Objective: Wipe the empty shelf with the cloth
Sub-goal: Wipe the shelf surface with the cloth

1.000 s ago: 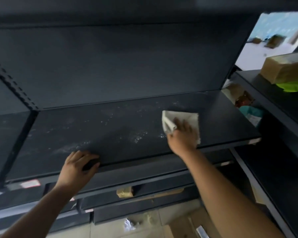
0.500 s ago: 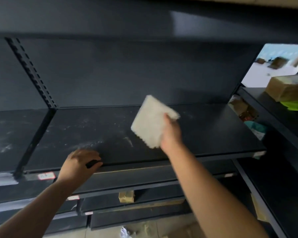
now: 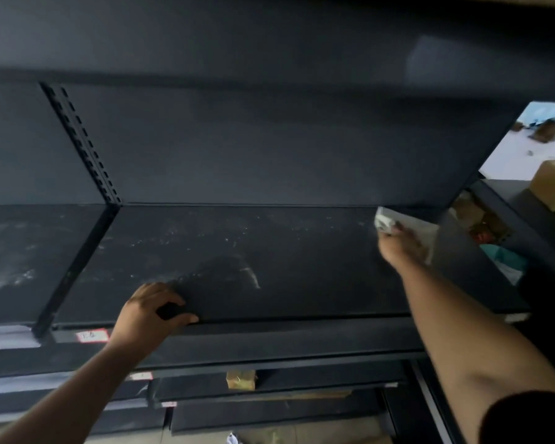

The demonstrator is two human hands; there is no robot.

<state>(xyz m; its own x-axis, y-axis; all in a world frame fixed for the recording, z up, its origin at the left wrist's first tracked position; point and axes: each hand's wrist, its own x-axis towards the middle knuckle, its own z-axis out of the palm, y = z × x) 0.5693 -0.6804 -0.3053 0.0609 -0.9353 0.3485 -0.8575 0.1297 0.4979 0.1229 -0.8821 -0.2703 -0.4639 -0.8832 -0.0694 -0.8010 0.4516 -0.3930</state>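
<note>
Head view, right hand (image 3: 398, 248): fingers pressed flat on the white cloth (image 3: 407, 227), pinning it to the shelf (image 3: 285, 251) at the far right back corner, likely to start a stroke there.
Head view, left hand (image 3: 151, 312): curled over the shelf's front lip, seemingly as a brace.
Head view, dust: pale specks across the middle and left; wiping looked only partly done.

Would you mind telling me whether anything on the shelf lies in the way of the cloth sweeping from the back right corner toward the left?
Nothing visible does. The right hand presses the cloth at the back right corner; the shelf leftward carries only white dust. The left hand grips the front edge only.
</note>
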